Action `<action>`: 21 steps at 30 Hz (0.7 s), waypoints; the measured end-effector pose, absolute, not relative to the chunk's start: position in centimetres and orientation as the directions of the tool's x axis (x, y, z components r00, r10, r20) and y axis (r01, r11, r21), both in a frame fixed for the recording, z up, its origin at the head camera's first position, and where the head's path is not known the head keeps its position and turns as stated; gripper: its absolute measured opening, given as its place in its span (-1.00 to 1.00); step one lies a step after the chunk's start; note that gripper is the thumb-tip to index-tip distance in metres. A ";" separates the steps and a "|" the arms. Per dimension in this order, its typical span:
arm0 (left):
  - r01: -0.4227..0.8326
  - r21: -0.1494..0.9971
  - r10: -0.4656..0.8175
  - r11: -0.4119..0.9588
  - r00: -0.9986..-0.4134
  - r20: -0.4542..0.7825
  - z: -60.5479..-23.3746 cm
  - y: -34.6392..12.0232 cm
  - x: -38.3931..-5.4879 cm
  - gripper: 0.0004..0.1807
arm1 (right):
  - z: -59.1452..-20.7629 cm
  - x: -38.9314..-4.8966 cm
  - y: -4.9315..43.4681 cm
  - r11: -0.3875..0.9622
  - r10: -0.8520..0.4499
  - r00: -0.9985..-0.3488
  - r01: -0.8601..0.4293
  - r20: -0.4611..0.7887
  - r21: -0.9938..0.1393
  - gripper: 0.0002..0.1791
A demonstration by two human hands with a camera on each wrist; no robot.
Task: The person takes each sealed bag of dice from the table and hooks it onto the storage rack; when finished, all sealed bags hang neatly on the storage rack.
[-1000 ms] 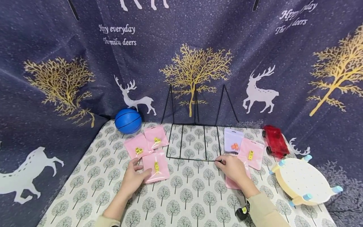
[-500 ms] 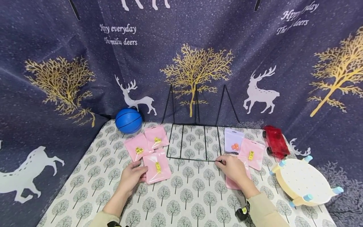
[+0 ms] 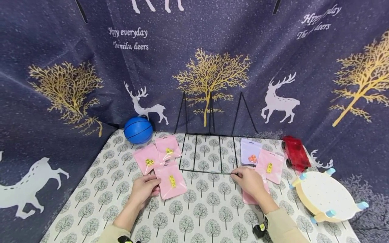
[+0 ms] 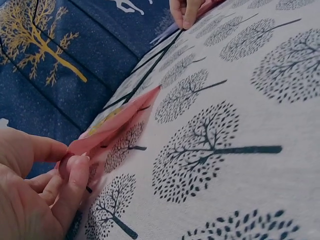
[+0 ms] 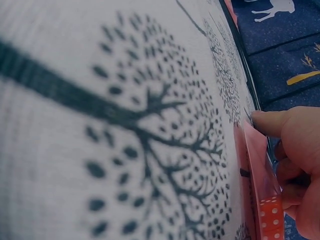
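Observation:
My left hand pinches the left edge of a pink zip bag between thumb and fingers. Yellow dice show through the bag's front. In the left wrist view the held edge of that bag is raised above the cloth. On the other side, my right hand pinches the front right corner of a black wire rack. Beneath the right hand lies another pink bag, with orange dotted dice visible in the right wrist view; the hand and forearm hide much of it in the head view.
Two more pink bags lie behind the left hand, near a blue ball. To the right are a lilac bag, a pink bag, a red toy car and an upturned white stool. A dark curtain hangs behind.
The left hand has gone from lying at the front pink bag's side to pinching its left edge. That bag has turned slightly and shifted right. The right hand stays at the rack's corner.

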State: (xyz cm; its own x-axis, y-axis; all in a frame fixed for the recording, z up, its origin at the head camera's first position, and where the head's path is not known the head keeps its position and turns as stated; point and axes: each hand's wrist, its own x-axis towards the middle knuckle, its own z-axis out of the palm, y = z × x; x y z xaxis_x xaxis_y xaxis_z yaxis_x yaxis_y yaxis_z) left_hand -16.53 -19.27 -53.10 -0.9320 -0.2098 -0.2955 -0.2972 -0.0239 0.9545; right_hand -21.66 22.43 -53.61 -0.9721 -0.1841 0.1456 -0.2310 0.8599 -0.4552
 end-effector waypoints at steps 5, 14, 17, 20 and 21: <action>-0.263 0.965 -0.191 0.002 -0.947 -0.258 -52.2 -18.7 -15.7 -0.60 | -53.7 -21.7 22.4 0.860 -0.184 -0.972 -0.231 0.144 -0.455 -0.93; -0.128 0.970 -0.186 0.206 -0.978 -0.090 -50.9 -17.8 -15.3 -0.85 | -53.7 -21.9 22.6 0.865 -0.183 -0.972 -0.231 0.149 -0.446 -0.96; -0.055 0.954 -0.176 0.294 -0.984 -0.003 -50.6 -17.6 -15.2 -0.91 | -53.8 -21.9 22.7 0.865 -0.183 -0.971 -0.233 0.153 -0.445 -0.95; 0.044 0.926 -0.157 0.376 -0.981 0.111 -50.3 -17.5 -15.2 -0.92 | -54.0 -22.0 22.6 0.863 -0.184 -0.971 -0.233 0.152 -0.448 -0.94; 0.075 0.917 -0.149 0.391 -0.978 0.144 -50.3 -17.5 -15.2 -0.91 | -54.0 -21.9 22.6 0.862 -0.184 -0.971 -0.233 0.152 -0.449 -0.94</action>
State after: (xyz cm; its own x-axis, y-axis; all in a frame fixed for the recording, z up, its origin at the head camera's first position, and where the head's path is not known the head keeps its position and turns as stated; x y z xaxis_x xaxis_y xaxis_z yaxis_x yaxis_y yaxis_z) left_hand -15.18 -17.46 -50.30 -0.9784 -0.1487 0.1436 0.0752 0.3910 0.9173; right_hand -21.95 22.62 -53.97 -0.9712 -0.1837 0.1515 -0.2332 0.8624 -0.4494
